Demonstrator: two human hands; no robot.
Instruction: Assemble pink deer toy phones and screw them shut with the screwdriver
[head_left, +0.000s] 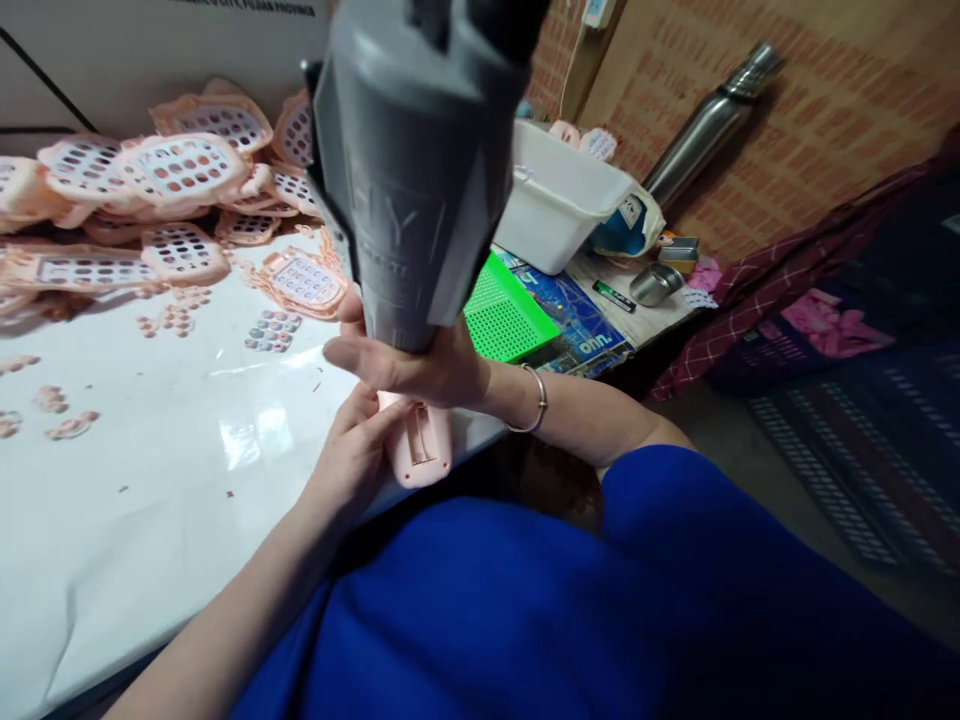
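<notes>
A large grey power screwdriver (420,190) hangs upright close to the camera, its top cut off by the frame. My right hand (427,372), wearing a bangle, is closed around its lower end. Below it, at the table's front edge, a pale pink plastic case (421,450) lies with its long open slot and small screw holes facing up. My left hand (356,440) grips that case from the left side. The screwdriver's tip is hidden behind my right hand, so I cannot tell whether it touches a screw.
Pink toy-phone shells with keypads (180,170) are heaped at the back left. Small keypad pieces (274,330) lie on the white table (187,540). Right of the screwdriver are a green perforated tray (506,315), a white bin (559,200), a metal cup (656,285) and a steel bottle (709,125).
</notes>
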